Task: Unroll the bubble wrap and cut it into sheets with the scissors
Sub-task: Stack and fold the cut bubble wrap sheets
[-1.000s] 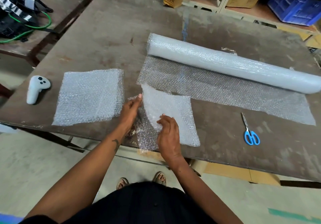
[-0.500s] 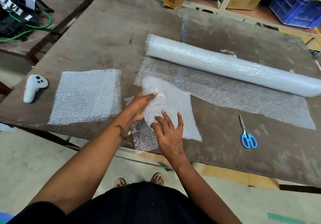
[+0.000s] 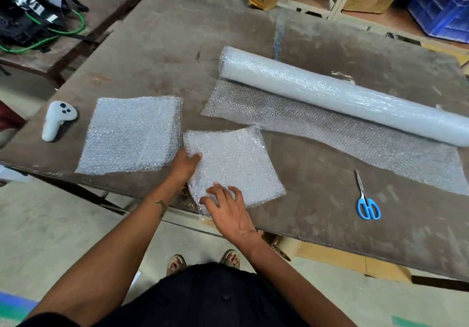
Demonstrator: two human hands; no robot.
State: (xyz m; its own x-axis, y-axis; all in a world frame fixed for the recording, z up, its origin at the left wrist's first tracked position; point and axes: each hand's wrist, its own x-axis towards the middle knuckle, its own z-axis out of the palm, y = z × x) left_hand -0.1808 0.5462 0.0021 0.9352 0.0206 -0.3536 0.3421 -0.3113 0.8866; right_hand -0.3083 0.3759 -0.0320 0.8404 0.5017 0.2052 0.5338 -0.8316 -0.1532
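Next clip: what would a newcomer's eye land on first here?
Probably the long bubble wrap roll lying across the far right of the table, partly unrolled toward the person. Next, the cut sheet at the near edge, with the left hand and right hand on it. Blue-handled scissors lie untouched to the right.

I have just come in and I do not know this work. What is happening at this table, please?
A person is cutting bubble wrap into sheets. Both hands are on a cut sheet at the near table edge: the left hand holds its left side, and the right hand rests on it with spread fingers. A stack of finished sheets lies to the left. The roll, partly unrolled, lies behind, and the blue scissors lie unused on the table.
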